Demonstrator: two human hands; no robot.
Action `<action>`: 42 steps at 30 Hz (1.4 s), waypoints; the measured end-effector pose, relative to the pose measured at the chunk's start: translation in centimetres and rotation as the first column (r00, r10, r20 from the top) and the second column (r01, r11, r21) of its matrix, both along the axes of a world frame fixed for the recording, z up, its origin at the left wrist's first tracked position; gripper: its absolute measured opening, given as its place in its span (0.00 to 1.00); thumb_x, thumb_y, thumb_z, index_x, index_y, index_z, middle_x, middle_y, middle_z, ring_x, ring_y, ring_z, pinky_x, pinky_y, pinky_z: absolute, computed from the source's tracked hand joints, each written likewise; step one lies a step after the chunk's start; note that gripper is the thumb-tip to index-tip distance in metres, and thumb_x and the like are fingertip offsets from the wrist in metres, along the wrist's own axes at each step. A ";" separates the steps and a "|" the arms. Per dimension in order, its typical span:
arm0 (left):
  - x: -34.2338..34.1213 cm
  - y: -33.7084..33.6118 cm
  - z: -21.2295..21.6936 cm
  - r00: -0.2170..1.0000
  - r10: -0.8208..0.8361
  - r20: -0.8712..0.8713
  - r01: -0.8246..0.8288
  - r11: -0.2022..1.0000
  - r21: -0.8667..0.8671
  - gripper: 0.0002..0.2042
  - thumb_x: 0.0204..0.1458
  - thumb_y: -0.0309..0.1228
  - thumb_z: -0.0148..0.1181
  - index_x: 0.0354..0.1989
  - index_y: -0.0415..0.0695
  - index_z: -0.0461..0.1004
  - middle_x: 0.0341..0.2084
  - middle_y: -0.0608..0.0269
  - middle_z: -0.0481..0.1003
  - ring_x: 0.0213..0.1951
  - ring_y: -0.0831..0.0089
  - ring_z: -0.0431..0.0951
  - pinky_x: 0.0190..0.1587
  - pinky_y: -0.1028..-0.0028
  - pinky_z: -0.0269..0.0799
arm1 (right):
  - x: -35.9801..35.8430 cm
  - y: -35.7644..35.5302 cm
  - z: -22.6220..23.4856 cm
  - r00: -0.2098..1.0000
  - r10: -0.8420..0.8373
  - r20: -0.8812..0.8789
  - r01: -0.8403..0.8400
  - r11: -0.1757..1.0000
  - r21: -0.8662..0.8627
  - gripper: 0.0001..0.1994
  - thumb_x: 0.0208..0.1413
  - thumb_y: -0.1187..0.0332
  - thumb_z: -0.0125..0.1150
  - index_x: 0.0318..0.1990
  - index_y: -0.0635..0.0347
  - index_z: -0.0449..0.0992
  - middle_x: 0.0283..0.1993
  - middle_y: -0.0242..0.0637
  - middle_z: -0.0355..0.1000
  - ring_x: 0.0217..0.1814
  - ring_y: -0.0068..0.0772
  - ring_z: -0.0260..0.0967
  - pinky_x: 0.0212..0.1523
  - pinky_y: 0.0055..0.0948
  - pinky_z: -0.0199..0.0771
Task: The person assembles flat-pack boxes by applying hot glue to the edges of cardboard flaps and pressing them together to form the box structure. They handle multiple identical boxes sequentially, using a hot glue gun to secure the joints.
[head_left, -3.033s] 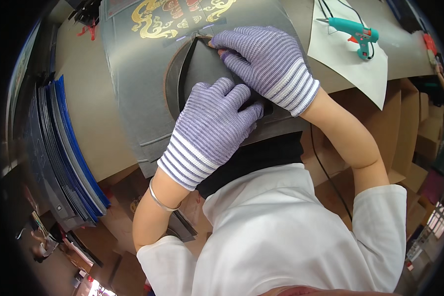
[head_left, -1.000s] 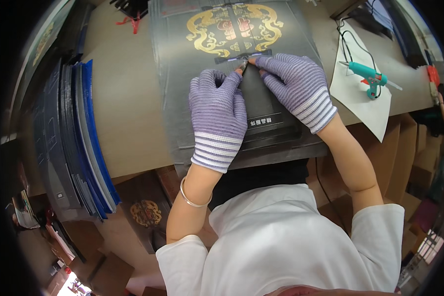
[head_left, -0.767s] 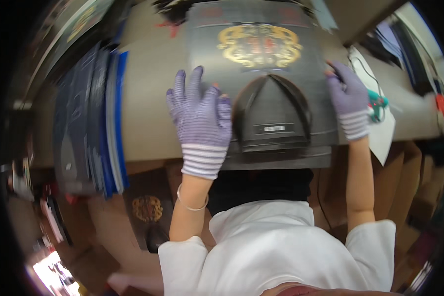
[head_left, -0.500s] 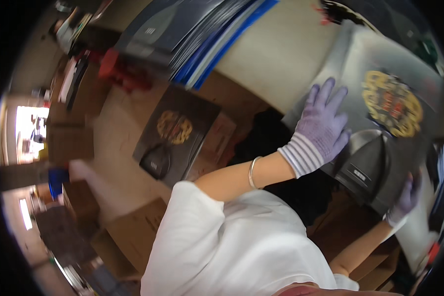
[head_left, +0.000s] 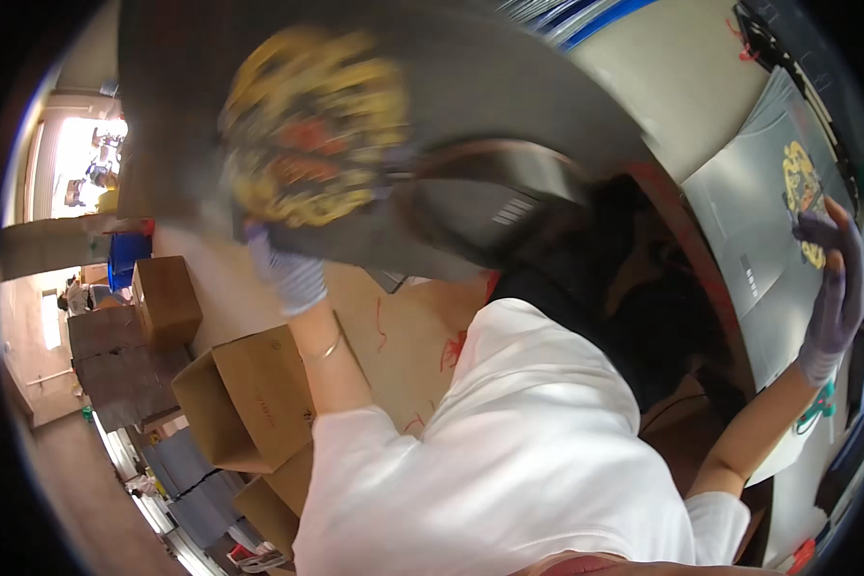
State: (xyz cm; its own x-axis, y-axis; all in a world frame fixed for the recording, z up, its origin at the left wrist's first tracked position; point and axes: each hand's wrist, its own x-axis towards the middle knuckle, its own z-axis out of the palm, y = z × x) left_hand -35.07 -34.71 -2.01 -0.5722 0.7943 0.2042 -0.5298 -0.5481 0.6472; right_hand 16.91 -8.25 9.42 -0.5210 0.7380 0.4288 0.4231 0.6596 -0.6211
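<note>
A large dark grey printed sheet with a blurred gold-and-red round emblem and a dark arched shape spans the upper middle. My left hand, in a lilac knitted glove with a striped cuff, grips its lower left edge; some fingers are hidden or blurred. My right hand, gloved with bare fingertips, is raised at the right with its fingers apart and slightly bent. It holds nothing visible. Beside and behind it lie similar grey sheets with the same gold emblem, on a pale table.
Brown cardboard boxes stand open at the lower left, near a smaller closed carton. Flattened dark stacks are farther left. A blue bin is behind them. Red string lies on a pale surface beside me.
My left hand has swung left from the sheets on the table, now carrying one sheet. My right hand has come up off the lower edge. The view has shifted too.
</note>
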 end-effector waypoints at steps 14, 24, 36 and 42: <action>4.4 1.9 -22.3 0.885 0.266 0.382 -0.146 0.938 -0.315 0.24 0.63 0.33 0.50 0.66 0.41 0.58 0.66 0.50 0.61 0.65 0.50 0.62 0.66 0.45 0.63 | -1.2 0.0 -1.6 0.966 0.206 -0.154 -0.230 0.961 -0.155 0.17 0.66 0.73 0.47 0.60 0.68 0.69 0.55 0.46 0.73 0.49 0.37 0.75 0.52 0.34 0.75; 4.6 5.9 -23.7 0.823 0.260 0.505 -0.140 0.955 -0.263 0.26 0.67 0.43 0.44 0.68 0.39 0.56 0.69 0.54 0.57 0.70 0.53 0.54 0.74 0.57 0.49 | 3.5 6.7 -3.3 0.999 -0.039 0.002 0.037 0.948 -0.315 0.15 0.67 0.74 0.48 0.56 0.70 0.72 0.49 0.41 0.75 0.48 0.29 0.74 0.52 0.27 0.74; 5.7 4.9 -23.8 0.720 -0.315 0.619 0.568 0.779 -0.264 0.24 0.64 0.45 0.49 0.59 0.38 0.67 0.60 0.44 0.67 0.62 0.53 0.67 0.66 0.62 0.63 | 1.0 5.8 -3.9 0.979 0.130 0.160 -0.087 0.963 -0.254 0.16 0.66 0.75 0.49 0.59 0.68 0.71 0.50 0.46 0.76 0.48 0.35 0.74 0.53 0.33 0.73; 1.4 22.1 -14.6 0.240 -0.437 -0.867 -0.442 0.746 -0.498 0.16 0.64 0.37 0.49 0.47 0.38 0.78 0.44 0.55 0.80 0.47 0.62 0.78 0.54 0.65 0.70 | 1.8 3.4 -4.4 0.978 0.094 0.188 -0.048 0.971 -0.235 0.16 0.66 0.75 0.49 0.59 0.68 0.71 0.51 0.46 0.76 0.47 0.37 0.76 0.53 0.35 0.73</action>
